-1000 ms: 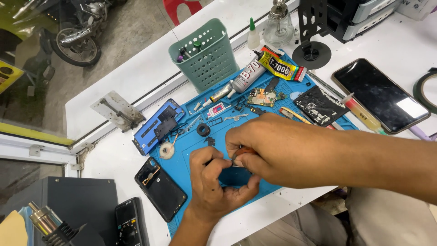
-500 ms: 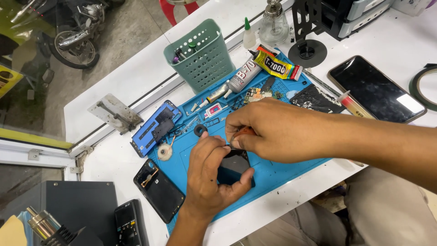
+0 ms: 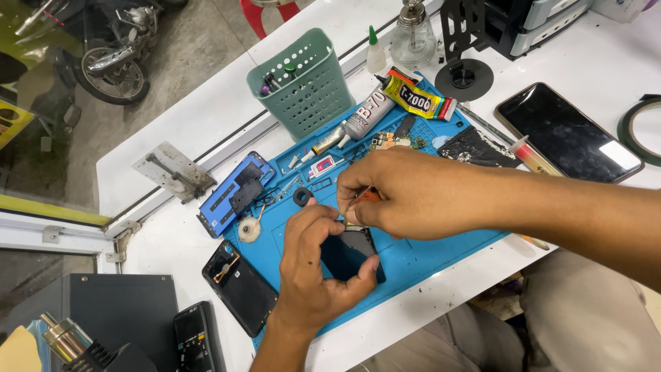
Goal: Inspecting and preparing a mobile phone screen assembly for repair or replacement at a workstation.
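My left hand (image 3: 313, 265) curls around a small dark phone part (image 3: 348, 253) lying on the blue work mat (image 3: 420, 258), thumb on its right edge. My right hand (image 3: 406, 193) is above it, pinching a thin tool with an orange handle (image 3: 370, 196) whose tip meets the part's top edge. A small black ring (image 3: 303, 197) lies just beyond my left fingers. The tool's tip is hidden by my fingers.
On the mat lie a blue phone frame (image 3: 234, 191), glue tubes (image 3: 375, 110), a circuit board (image 3: 394, 141) and small parts. A green basket (image 3: 303, 83), a glass bottle (image 3: 413, 38), a black phone (image 3: 568, 134), an opened phone back (image 3: 239, 286) and a multimeter (image 3: 196, 337) surround it.
Both hands have stayed together over the dark part; my left fingers have curled closer around it. The view has shifted slightly.
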